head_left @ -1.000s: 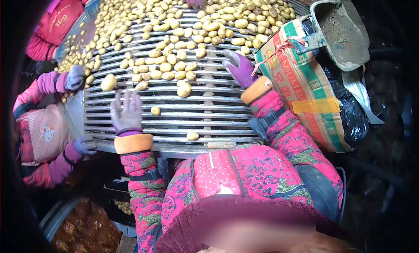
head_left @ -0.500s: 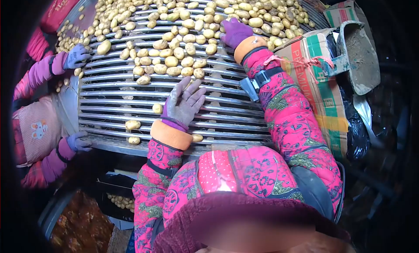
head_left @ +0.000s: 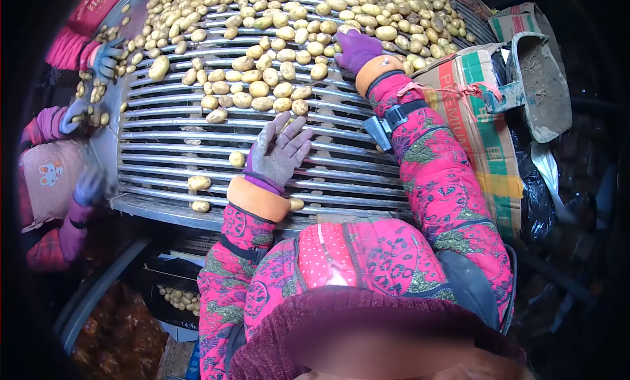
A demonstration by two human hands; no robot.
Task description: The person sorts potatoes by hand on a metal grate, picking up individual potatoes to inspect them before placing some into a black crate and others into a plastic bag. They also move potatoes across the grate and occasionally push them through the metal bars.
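Observation:
My left hand [head_left: 278, 150], in a dirt-greyed purple glove, rests palm up over the metal bar rack [head_left: 157, 150] with its fingers apart. Just beyond its fingertips lies a cluster of potatoes [head_left: 260, 89]. One loose potato [head_left: 236, 159] sits to its left, another [head_left: 296, 203] by its orange cuff. Farther up, my right hand [head_left: 357, 50], gloved in purple, reaches to the edge of the big potato pile [head_left: 420, 19]. Its fingers are partly spread beside the potatoes, and I see nothing gripped in them.
A printed carton [head_left: 466, 111] stands along the right edge, with a dirty scoop-shaped container [head_left: 541, 84] on it. At left, a co-worker's gloved hands [head_left: 73, 116] are by the rack's side, and another person's gloved hand [head_left: 105, 60] is above. Below left is a dark container of potatoes [head_left: 180, 299].
My hands have barely moved. The co-worker's hands at left have drawn back from the rack, and another person's gloved hand has appeared near the upper-left potatoes.

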